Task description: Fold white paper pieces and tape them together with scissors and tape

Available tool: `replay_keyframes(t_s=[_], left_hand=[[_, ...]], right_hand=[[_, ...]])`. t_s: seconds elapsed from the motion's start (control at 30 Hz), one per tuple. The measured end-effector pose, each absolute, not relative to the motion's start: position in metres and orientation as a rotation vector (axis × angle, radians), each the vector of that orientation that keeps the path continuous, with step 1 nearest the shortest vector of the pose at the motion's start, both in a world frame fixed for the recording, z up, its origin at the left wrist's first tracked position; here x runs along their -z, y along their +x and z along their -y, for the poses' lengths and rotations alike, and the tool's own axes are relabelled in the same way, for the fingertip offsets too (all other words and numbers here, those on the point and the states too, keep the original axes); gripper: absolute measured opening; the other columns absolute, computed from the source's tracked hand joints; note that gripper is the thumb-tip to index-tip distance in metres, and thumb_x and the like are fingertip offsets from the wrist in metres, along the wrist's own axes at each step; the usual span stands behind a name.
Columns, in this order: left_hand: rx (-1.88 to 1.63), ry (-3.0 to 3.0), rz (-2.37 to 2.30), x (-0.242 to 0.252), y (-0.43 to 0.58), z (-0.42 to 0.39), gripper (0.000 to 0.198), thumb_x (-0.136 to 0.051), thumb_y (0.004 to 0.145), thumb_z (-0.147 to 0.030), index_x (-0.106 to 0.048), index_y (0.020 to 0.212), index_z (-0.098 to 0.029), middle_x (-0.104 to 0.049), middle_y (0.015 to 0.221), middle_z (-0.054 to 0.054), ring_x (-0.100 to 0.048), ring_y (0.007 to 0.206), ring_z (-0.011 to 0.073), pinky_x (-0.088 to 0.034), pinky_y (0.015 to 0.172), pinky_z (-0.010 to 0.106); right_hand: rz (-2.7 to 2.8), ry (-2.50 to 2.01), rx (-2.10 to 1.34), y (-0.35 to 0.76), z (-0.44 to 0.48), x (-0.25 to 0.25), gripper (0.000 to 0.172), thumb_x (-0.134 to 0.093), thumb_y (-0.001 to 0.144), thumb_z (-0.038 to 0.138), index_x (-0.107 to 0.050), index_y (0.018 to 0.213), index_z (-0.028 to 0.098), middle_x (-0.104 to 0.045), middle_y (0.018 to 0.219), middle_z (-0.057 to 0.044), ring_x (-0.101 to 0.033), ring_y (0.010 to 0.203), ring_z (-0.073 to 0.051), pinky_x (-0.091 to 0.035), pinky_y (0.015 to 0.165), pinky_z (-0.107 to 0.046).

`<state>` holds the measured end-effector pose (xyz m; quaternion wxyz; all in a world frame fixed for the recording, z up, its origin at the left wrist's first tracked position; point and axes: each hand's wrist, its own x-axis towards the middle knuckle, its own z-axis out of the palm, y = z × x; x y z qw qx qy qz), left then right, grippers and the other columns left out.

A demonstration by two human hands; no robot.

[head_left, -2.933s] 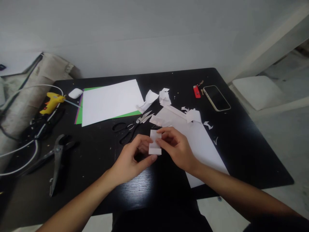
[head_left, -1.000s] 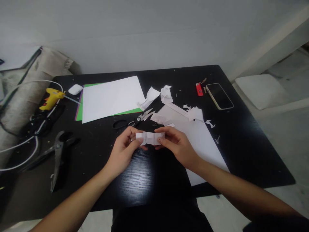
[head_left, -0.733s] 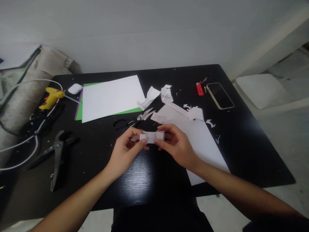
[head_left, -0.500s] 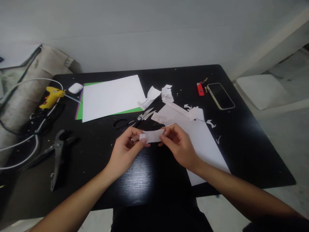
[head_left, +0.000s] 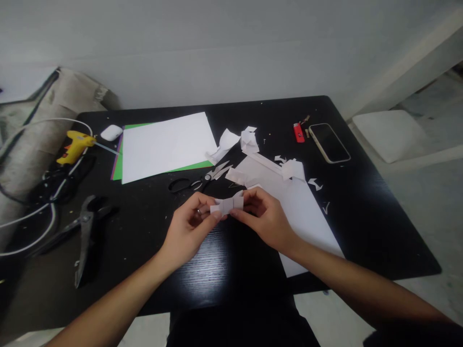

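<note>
A small folded strip of white paper (head_left: pixel 226 206) is held up between both hands above the near middle of the black table. My left hand (head_left: pixel 191 221) pinches its left end, thumb in front and fingers behind. My right hand (head_left: pixel 265 217) grips the right end the same way, its thumb pressed on the lower edge. Creases cross the strip, and both ends are folded over. Just beyond the hands lie open scissors (head_left: pixel 206 178) with black handles. A large white sheet (head_left: pixel 307 221) lies partly under my right forearm.
Paper scraps (head_left: pixel 249 140) lie beyond the hands. White and coloured sheets (head_left: pixel 166 144) are stacked at the back left. A yellow glue gun (head_left: pixel 76 147), earbud case (head_left: pixel 111 132) and pliers (head_left: pixel 87 221) sit left. At right are a red lighter (head_left: pixel 298 133) and a phone (head_left: pixel 329 143).
The strip's right end has been folded over, and the strip looks shorter. My right thumb has slid left along its lower edge. The left hand keeps its pinch.
</note>
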<state>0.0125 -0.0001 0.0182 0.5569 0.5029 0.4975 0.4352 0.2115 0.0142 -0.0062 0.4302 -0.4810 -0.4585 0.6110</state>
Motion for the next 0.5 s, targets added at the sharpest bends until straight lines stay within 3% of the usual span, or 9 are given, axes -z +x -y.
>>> replay_keyframes(t_s=[0.2,0.5], left_hand=[[-1.018,1.165,-1.189,-0.018,0.01,-0.002,0.02,-0.078,0.087,-0.035,-0.066,0.089,-0.02,-0.075,0.081,0.002,-0.071,0.076,0.0183,-0.054,0.073,0.029],[-1.012,1.002,-1.14,-0.005,0.004,-0.004,0.019,-0.076,0.09,-0.034,-0.064,0.089,-0.019,-0.072,0.083,0.001,-0.073,0.079,0.0179,-0.058,0.079,0.03]], right_hand=[[1.072,-1.193,-1.563,0.214,-0.017,0.002,0.027,-0.091,0.073,0.031,-0.068,0.081,0.022,-0.068,0.085,0.0,-0.067,0.082,-0.018,-0.058,0.084,-0.036],[0.566,-0.909,-2.002,0.218,-0.025,-0.001,0.008,-0.069,0.076,0.02,-0.062,0.072,0.02,-0.063,0.081,0.0,-0.062,0.079,-0.017,-0.059,0.078,-0.033]])
